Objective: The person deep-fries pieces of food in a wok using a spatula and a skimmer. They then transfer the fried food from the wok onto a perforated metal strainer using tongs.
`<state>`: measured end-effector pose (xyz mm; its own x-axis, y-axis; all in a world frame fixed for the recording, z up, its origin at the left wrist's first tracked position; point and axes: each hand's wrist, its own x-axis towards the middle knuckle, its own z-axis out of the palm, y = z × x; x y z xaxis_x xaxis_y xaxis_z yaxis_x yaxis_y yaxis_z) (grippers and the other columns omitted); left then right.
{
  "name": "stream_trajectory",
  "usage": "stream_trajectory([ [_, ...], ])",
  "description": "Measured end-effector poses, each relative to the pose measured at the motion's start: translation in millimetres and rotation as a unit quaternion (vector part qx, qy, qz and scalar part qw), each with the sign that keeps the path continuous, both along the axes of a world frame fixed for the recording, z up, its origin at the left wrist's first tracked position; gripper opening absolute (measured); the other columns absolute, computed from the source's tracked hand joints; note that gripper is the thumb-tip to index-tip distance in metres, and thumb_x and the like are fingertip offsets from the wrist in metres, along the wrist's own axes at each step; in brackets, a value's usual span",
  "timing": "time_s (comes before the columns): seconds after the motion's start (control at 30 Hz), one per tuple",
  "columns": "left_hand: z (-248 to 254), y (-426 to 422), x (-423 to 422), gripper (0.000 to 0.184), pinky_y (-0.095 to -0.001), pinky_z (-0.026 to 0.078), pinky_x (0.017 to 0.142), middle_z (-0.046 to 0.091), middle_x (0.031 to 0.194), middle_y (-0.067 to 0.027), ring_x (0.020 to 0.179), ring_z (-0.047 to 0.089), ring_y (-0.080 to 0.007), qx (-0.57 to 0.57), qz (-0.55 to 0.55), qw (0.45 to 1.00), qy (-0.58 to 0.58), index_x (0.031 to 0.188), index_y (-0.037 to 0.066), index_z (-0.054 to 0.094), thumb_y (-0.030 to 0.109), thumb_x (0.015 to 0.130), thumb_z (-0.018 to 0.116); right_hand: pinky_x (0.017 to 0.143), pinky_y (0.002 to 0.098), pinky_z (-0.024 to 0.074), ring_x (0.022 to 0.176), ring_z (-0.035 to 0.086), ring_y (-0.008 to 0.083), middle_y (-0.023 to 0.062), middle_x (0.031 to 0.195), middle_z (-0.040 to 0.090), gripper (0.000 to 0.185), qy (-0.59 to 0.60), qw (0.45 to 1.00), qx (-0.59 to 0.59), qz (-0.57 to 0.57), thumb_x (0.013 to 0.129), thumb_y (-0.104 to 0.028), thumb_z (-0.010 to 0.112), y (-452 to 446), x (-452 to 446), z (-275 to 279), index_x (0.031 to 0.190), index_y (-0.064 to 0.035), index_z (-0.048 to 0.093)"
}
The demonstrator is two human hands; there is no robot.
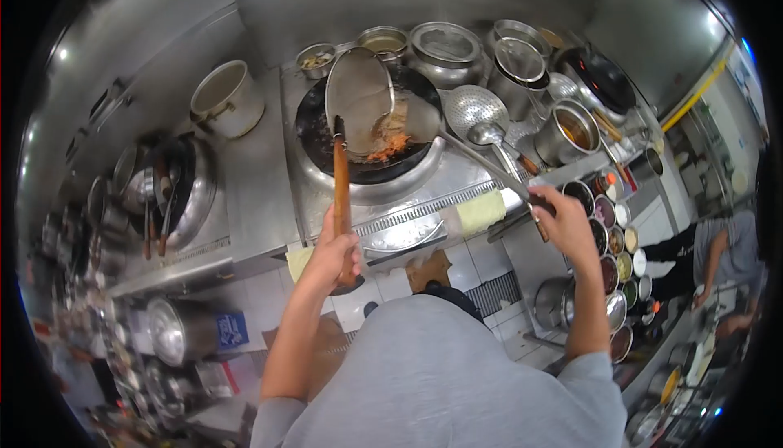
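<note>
My left hand (329,254) is closed around the wooden handle of a wide, round strainer (359,81). The strainer is tilted over the left and back part of a dark wok (314,142) on the stove. Orange, crumbly food (390,146) lies in the wok, right of the handle. In my right hand (564,224) is the long metal shaft of a ladle (481,161), gripped close to its wooden end. The shaft slants left to the wok's right side, where the ladle's bowl is hard to make out.
A perforated skimmer (475,111) lies right of the wok, beside a pot of brown liquid (575,128). Metal pots (444,44) line the back. A tall pot (228,99) stands left. Several seasoning tubs (609,273) and a co-worker (726,244) are at right.
</note>
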<state>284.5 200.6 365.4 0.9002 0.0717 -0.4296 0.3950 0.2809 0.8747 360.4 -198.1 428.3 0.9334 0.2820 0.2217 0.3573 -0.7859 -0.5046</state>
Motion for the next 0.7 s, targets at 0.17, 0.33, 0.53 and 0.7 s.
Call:
stream_trajectory([
  [0.17,-6.9,-9.5,15.8,0.079,-0.0326,0.047,0.052,0.051,0.094,-0.0105,0.069,0.052,-0.0174,-0.159,0.036,0.986,-0.02,0.157,0.023,0.014,0.0,0.089,0.049,0.089,0.0301,0.0493,0.101,0.064,0.0168,0.0111,0.107,0.068,0.038,0.122,0.969,0.198,-0.088,0.09,-0.002,0.065,2.1,-35.7,-81.8,0.128,-0.0026,0.06],
  [0.33,-21.9,-0.5,40.2,0.058,-0.0289,0.047,0.053,0.054,0.097,-0.014,0.068,0.052,-0.017,-0.226,0.017,0.973,-0.04,0.144,0.015,0.035,0.004,0.09,0.052,0.06,0.0287,0.0433,0.069,0.055,0.012,0.0016,0.08,0.063,0.035,0.228,0.886,0.395,-0.089,0.092,-0.006,0.065,41.2,-13.9,-161.8,0.127,-0.0053,0.059],
  [0.53,-37.4,15.0,53.7,0.055,-0.0279,0.047,0.051,0.054,0.096,-0.016,0.068,0.052,-0.0176,-0.257,0.005,0.964,-0.068,0.142,0.011,0.038,0.003,0.09,0.053,0.071,0.0354,0.0514,0.078,0.068,0.0244,0.0154,0.088,0.07,0.036,0.084,0.951,0.282,-0.098,0.091,-0.009,0.067,67.4,-4.4,-141.7,0.126,-0.0063,0.06],
  [0.7,-46.3,9.7,37.9,0.066,-0.0291,0.048,0.051,0.055,0.097,-0.0156,0.066,0.053,-0.0177,-0.249,0.022,0.967,-0.059,0.15,0.018,0.032,0.002,0.089,0.052,0.081,0.0381,0.0533,0.092,0.071,0.0327,0.019,0.1,0.071,0.034,-0.007,0.966,0.243,-0.088,0.09,-0.007,0.067,37.4,-27.8,-130.5,0.124,-0.0057,0.062],
])
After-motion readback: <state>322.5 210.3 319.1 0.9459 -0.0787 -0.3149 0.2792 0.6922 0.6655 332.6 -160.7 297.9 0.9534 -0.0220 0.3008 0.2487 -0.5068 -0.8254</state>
